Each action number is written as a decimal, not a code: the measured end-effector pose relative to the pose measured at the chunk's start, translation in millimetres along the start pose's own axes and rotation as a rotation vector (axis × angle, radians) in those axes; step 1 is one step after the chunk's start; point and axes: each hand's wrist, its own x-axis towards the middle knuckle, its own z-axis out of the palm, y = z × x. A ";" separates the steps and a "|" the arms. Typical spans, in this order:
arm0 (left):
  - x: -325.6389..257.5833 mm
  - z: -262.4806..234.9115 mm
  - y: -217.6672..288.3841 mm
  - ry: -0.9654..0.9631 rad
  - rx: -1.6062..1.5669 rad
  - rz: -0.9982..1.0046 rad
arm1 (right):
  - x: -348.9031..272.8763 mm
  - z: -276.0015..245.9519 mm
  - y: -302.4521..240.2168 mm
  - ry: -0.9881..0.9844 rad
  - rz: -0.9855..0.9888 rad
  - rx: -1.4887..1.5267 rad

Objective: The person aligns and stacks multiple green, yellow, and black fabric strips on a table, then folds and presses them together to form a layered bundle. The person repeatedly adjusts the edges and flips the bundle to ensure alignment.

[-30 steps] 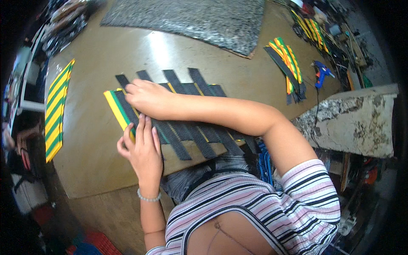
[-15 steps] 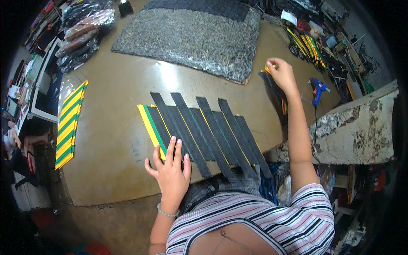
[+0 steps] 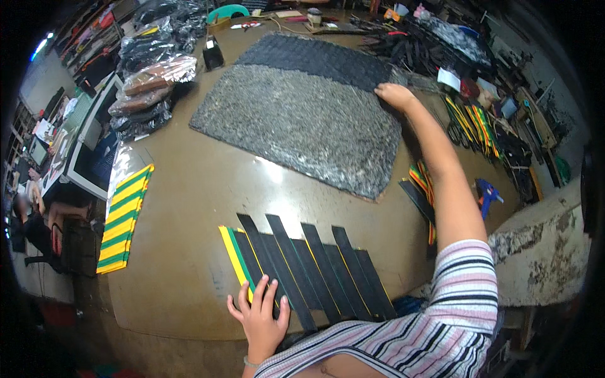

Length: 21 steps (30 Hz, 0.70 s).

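My left hand point(image 3: 263, 321) lies with fingers spread on the near left part of a panel of woven straps point(image 3: 309, 271). Slanting black straps stick out past its far and near edges, with thin yellow and green lines between them. A yellow strap point(image 3: 234, 255) with a green stripe runs down its left side. Far off to the right, my right hand point(image 3: 396, 96) is closed at the right edge of a grey fuzzy mat point(image 3: 296, 120), beside a black woven sheet point(image 3: 309, 60) on it. Its fingertips are partly hidden, so what they grip is unclear.
A folded yellow-and-green striped piece point(image 3: 126, 217) lies at the left. Black and coloured straps point(image 3: 421, 192) sit under my right forearm, more straps point(image 3: 472, 126) farther back. A blue glue gun point(image 3: 488, 195) rests at the right edge. Plastic-wrapped goods point(image 3: 151, 88) are stacked far left.
My right hand has gone from the straps at the right, where a bit of yellow-green showed in its fingers, to the mat's far right edge. My left hand stays on the panel. The view has shifted.
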 end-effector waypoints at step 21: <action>-3.4 -7.2 -7.5 0.178 -0.252 0.008 | -8.6 -258.6 -31.4 1.062 0.435 0.420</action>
